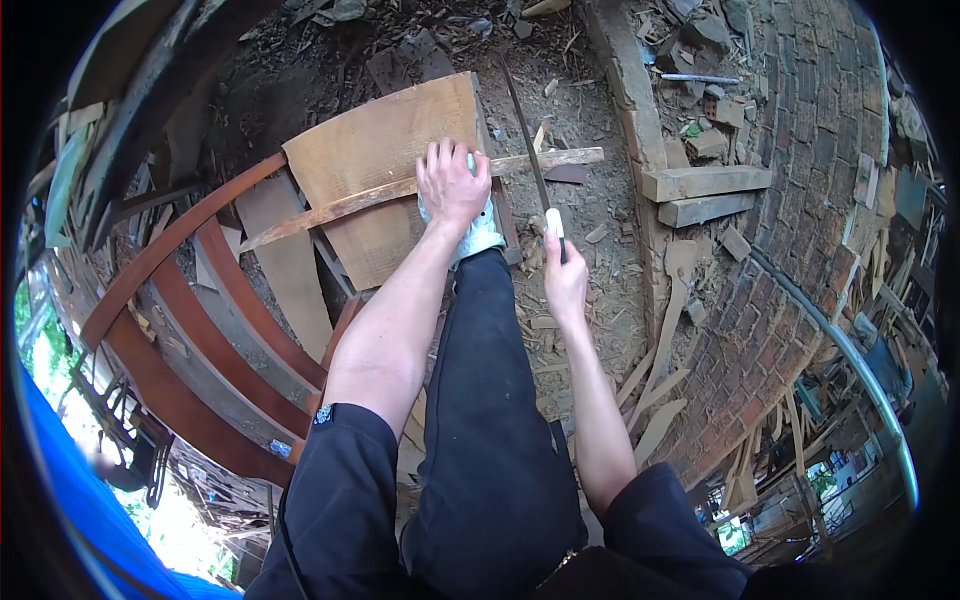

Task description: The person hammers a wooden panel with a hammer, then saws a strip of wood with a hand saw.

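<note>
A long narrow wood strip (350,203) lies across a broad wooden board (375,135), and its right end sticks out past the board's edge. My left hand (454,182) presses down on the strip, its fingers closed over it, beside a shoe (482,232) that rests on the board. In my right hand (566,275) is the white and black handle of a saw (536,165). The saw's long thin blade points away from me and crosses the strip's overhanging part, right of the board. Whether the blade touches the strip is unclear.
Reddish-brown curved wooden slats (225,300) stand at the left. Two short timber blocks (708,183) lie at the right by a brick surface (720,370). A metal pipe (868,372) runs along the far right. Wood scraps and rubble cover the dirt ground.
</note>
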Motion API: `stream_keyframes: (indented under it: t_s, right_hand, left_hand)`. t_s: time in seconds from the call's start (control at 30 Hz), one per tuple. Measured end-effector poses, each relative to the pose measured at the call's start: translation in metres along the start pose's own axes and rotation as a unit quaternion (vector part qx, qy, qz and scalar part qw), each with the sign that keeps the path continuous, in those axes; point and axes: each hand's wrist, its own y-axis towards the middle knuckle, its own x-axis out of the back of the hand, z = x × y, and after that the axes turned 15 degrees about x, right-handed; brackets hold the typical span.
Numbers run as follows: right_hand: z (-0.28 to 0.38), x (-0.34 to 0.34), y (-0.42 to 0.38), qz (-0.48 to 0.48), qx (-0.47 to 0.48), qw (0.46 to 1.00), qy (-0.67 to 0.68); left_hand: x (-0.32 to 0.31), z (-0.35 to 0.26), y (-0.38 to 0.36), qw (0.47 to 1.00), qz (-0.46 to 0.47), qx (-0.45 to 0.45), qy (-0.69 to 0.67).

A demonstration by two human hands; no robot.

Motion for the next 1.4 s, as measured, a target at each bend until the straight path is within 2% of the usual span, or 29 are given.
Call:
stream_keyframes:
  t_s: [0.03, 0.07, 0.1, 0.17, 0.27, 0.3, 0.43, 0.5, 0.57, 0.67, 0.73, 0.8, 0.93, 0.97, 1.03, 1.1, 1.17, 1.23, 1.3, 1.37, 1.4]
  right_hand:
    - [0.001, 0.003, -0.016, -0.024, 0.039, 0.999, 0.000]
    - [0.022, 0.018, -0.044, -0.014, 0.016, 1.000, -0.003]
    - [0.017, 0.025, -0.076, -0.028, 0.030, 0.999, -0.009]
    - [0.002, 0.050, -0.143, -0.021, -0.009, 1.000, -0.015]
    - [0.014, 0.075, -0.166, -0.030, -0.032, 0.999, 0.022]
    - [0.014, 0.070, -0.149, -0.023, -0.023, 0.999, -0.008]
    - [0.031, 0.004, 0.008, -0.018, 0.014, 0.996, -0.081]
    - [0.035, -0.004, 0.018, -0.031, 0.034, 0.993, -0.108]
    - [0.038, 0.015, -0.010, -0.005, 0.020, 0.998, -0.053]
    - [0.031, 0.066, -0.145, 0.005, -0.020, 0.998, -0.052]
    - [0.040, 0.095, -0.183, -0.002, -0.056, 0.998, -0.035]
    - [0.046, 0.081, -0.144, -0.003, -0.040, 0.997, -0.061]
    - [0.027, 0.002, 0.019, 0.003, 0.032, 0.997, -0.076]
    - [0.039, -0.005, 0.039, 0.007, 0.014, 0.996, -0.084]
    - [0.048, 0.002, 0.033, 0.007, -0.011, 0.995, -0.095]
    - [0.047, 0.024, -0.021, 0.007, 0.025, 0.997, -0.073]
    - [0.048, 0.068, -0.109, 0.031, -0.049, 0.997, -0.054]
    - [0.053, 0.095, -0.154, 0.037, -0.056, 0.996, -0.055]
    - [0.051, 0.104, -0.165, 0.035, -0.068, 0.996, -0.054]
    - [0.077, 0.072, -0.093, 0.037, -0.032, 0.993, -0.103]
    - [0.061, 0.048, -0.048, 0.031, -0.027, 0.993, -0.108]
  left_hand:
    - [0.001, 0.000, 0.000, 1.000, 0.009, 0.003, 0.000]
    - [0.001, 0.001, 0.002, 1.000, 0.018, 0.007, 0.001]
    - [0.000, 0.001, 0.003, 1.000, 0.019, 0.010, 0.001]
    - [-0.001, 0.000, 0.002, 1.000, 0.011, 0.016, -0.005]
    - [0.002, 0.000, 0.002, 1.000, 0.003, 0.013, -0.012]
    - [0.000, 0.000, 0.001, 1.000, 0.007, 0.014, -0.003]
    - [-0.001, -0.002, 0.002, 1.000, -0.003, 0.015, -0.005]
    - [-0.001, -0.001, -0.001, 1.000, -0.001, 0.014, -0.008]
    - [0.000, 0.000, 0.003, 1.000, -0.005, 0.021, -0.014]
    - [0.000, -0.004, 0.001, 0.999, 0.022, 0.042, -0.010]
    - [-0.001, -0.001, 0.002, 1.000, 0.005, 0.022, -0.011]
    - [-0.002, -0.001, -0.001, 1.000, 0.002, 0.017, -0.010]
    - [0.001, -0.003, 0.005, 1.000, 0.009, 0.023, 0.012]
    - [-0.001, -0.002, 0.006, 1.000, -0.003, 0.020, 0.010]
    - [-0.003, -0.003, -0.001, 1.000, -0.007, 0.014, 0.004]
    - [-0.003, -0.003, 0.002, 0.999, 0.010, 0.031, 0.015]
    - [-0.003, -0.003, 0.001, 0.999, 0.003, 0.029, 0.012]
    - [-0.004, -0.002, 0.000, 1.000, -0.005, 0.022, -0.001]
    - [-0.004, -0.002, -0.001, 1.000, -0.013, 0.020, 0.006]
    - [-0.003, -0.004, -0.001, 1.000, -0.010, 0.014, 0.014]
    - [-0.002, -0.005, 0.002, 1.000, -0.014, 0.011, 0.013]
